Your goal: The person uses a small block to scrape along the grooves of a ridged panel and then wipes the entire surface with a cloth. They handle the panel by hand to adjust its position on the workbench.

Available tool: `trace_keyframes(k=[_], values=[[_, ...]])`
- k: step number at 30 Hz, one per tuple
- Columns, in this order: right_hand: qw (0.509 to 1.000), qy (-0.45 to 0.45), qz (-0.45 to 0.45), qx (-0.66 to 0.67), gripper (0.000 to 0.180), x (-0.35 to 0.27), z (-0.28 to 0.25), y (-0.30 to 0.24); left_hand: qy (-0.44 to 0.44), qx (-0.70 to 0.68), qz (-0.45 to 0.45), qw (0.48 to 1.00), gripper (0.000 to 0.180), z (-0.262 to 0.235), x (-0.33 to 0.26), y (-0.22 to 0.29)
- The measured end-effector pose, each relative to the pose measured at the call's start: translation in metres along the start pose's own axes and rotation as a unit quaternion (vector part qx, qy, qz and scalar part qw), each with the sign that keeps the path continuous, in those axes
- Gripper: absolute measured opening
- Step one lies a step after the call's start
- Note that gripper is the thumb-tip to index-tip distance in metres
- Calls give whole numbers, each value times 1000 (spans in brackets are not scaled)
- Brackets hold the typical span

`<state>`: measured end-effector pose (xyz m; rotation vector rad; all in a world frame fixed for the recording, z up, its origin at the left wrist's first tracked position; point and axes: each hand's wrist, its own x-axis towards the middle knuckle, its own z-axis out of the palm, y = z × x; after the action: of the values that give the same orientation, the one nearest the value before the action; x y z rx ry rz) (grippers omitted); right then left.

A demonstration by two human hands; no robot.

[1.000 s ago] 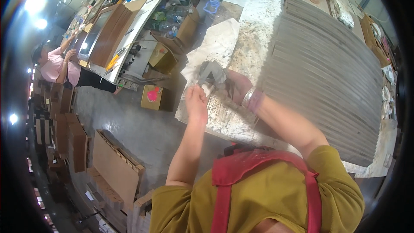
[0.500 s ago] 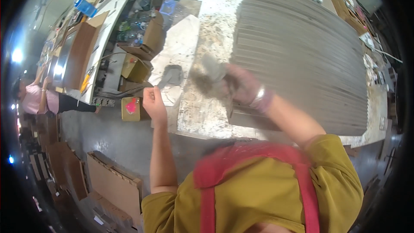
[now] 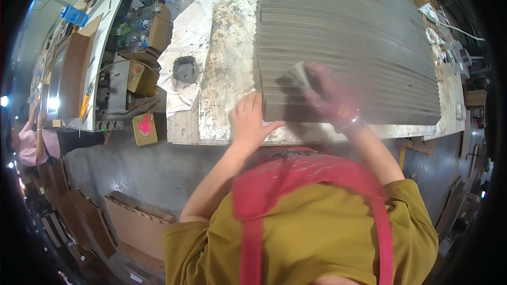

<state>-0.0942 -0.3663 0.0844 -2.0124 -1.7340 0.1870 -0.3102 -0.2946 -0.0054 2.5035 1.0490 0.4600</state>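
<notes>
Head view: left hand [image 3: 248,124] at slats' [image 3: 348,37] near-left corner, fingers extended, unclenched. Right hand [image 3: 331,95], blurred, grasps pad [image 3: 301,75] over slats. Dark tub [image 3: 185,70] on cloth [image 3: 191,26].

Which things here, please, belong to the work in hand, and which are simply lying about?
In use, apparently:
grooved grey panel, left hand at its edge
pale, blurred item in the right hand
dark tub on white cloth, probably

Lying about, seemingly:
blue bottle
yellow box
</notes>
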Motion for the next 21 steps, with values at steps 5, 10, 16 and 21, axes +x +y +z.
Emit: trace_keyframes(k=[5,10,16,21], values=[[990,66,68,109,46,-3,18,9,62,-63,-32,996,64,25,-2,-5],[998,-2,62,19,43,-9,12,-13,87,-59,-30,994,59,34,-4,-10],[987,12,-126,-101,49,-7,59,-46,102,-52,14,993,58,37,-3,-18],[983,11,-65,-172,50,-25,49,2,89,-96,-14,991,57,29,-6,-17]])
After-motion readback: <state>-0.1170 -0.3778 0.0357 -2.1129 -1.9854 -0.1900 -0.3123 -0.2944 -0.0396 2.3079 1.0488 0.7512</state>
